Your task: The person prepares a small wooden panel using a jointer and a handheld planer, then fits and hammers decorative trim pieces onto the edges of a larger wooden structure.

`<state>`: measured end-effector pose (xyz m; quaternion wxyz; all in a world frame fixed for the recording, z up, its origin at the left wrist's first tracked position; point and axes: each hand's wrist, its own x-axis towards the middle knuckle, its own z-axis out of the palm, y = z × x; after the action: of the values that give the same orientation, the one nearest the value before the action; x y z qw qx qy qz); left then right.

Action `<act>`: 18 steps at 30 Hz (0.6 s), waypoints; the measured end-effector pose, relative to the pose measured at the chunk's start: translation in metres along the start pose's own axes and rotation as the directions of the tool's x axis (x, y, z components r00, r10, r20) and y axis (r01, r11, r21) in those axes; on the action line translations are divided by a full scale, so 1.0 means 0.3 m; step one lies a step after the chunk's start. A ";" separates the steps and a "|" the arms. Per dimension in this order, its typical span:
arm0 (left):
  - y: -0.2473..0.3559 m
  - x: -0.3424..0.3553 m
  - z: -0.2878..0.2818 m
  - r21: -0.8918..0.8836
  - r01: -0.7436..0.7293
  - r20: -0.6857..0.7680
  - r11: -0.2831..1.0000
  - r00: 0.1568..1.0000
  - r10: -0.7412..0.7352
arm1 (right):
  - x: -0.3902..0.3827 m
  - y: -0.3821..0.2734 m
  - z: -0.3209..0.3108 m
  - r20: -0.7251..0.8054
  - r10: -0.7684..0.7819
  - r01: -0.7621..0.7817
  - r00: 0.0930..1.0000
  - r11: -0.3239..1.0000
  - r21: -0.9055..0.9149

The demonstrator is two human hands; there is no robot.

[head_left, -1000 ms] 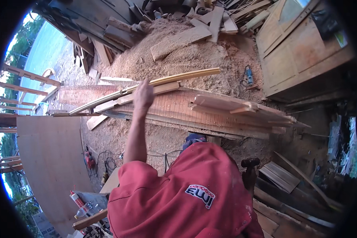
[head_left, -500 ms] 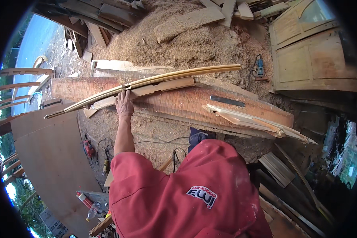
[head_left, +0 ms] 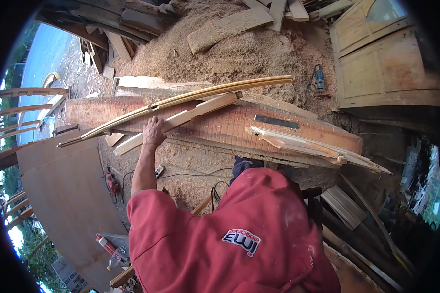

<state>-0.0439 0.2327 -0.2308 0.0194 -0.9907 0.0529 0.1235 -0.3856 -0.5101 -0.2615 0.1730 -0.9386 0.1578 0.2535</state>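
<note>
My left hand (head_left: 153, 129) has its fingers curled over a straight, notched pale board (head_left: 205, 106) lying diagonally on a long reddish plank (head_left: 215, 127). Just beyond my fingers, a long curved yellowish wooden strip (head_left: 230, 85) lies along the farther side of that board. To the right on the plank are a dark flat bar (head_left: 276, 122) and a bundle of thin pale wooden pieces (head_left: 308, 150). My right hand is out of sight; my red top and hood cover the lower middle.
Sawdust (head_left: 220, 58) and offcuts (head_left: 230, 31) lie beyond the plank. A blue power tool (head_left: 319, 78) stands near a wooden cabinet (head_left: 376, 73). A red power tool (head_left: 112, 184), cables and a plywood sheet (head_left: 63, 195) are left. A caulk tube (head_left: 105, 242) is lower left.
My left hand has drawn the straight board nearer, opening a gap between it and the curved strip. Earlier, my hand reached farther forward onto both pieces. The view has also shifted slightly.
</note>
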 end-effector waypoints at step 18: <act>0.792 -0.273 -0.824 -0.658 0.007 -0.098 0.753 0.991 -0.095 | 0.051 0.308 -0.145 0.159 -0.065 0.040 0.985 0.987 0.155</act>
<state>-0.0891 -0.0080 0.0228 -0.3291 -0.9414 -0.0197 0.0714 -0.3901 -0.6132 -0.2568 0.2624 -0.9027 0.1368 0.3122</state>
